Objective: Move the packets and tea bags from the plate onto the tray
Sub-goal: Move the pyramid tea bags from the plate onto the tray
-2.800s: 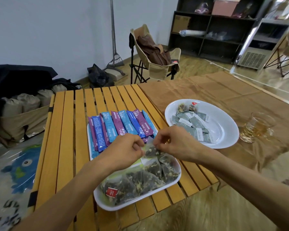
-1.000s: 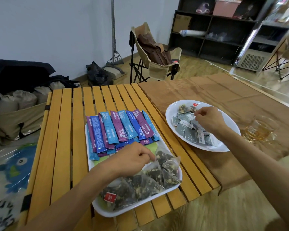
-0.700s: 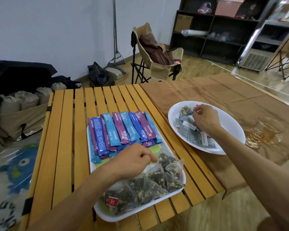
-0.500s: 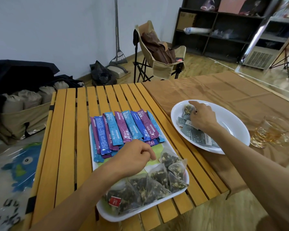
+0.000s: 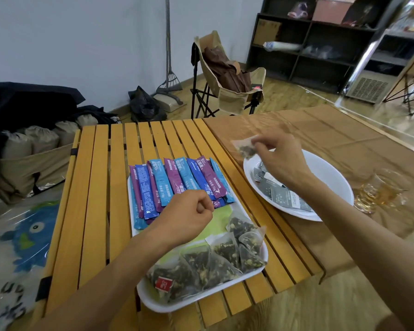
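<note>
nearest, on the slatted wooden table (image 5: 93,211), the white tray (image 5: 153,299) holds a heap of pyramid tea bags (image 5: 215,259) at its near end and a row of blue and purple stick packets (image 5: 177,182) at its far end, with the left hand (image 5: 186,216) over its middle, fingers curled into a loose fist that holds nothing. further right, on the brown cloth (image 5: 344,139), the white plate (image 5: 327,173) still carries grey flat packets (image 5: 280,197), and above its far-left rim the right hand (image 5: 280,158) pinches one tea bag (image 5: 245,146) clear of the plate. beyond the plate's right edge stands a glass of amber tea (image 5: 378,192).
</note>
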{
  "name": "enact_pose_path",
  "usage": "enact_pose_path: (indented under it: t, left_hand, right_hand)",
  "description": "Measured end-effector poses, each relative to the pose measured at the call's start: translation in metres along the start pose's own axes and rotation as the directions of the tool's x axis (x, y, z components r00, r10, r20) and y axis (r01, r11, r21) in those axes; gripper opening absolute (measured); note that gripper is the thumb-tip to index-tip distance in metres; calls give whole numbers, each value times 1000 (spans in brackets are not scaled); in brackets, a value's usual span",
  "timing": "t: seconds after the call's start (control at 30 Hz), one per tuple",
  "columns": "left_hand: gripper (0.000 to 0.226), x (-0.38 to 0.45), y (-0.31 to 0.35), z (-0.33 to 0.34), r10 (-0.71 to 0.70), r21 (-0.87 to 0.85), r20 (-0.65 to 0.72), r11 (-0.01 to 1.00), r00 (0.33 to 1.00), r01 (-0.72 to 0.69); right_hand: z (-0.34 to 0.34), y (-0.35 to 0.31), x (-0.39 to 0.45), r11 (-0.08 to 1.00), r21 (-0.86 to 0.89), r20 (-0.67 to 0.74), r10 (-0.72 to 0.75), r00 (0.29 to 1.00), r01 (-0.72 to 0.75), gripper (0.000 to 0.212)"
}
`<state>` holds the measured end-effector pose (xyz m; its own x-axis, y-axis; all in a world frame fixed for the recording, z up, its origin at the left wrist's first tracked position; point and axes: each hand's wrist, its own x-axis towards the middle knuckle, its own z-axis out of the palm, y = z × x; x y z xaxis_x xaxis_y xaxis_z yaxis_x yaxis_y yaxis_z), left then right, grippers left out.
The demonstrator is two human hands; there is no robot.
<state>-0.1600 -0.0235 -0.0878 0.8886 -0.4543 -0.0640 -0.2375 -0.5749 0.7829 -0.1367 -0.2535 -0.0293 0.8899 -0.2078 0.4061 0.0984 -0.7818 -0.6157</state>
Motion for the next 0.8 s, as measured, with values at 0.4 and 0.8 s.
enact_pose_path:
  t: [0.4,0.8]
  left_hand:
    - [8,-6,2,-9,-18,87,-34,996,999,21]
    - [12,-5,-4,-10,-71,258,32,964,997,60]
  right_hand:
    - [30,-28,-48,993,61,545,-116,830,99,17]
    - [34,-28,-46,988,139,610,-144,780,74,19]
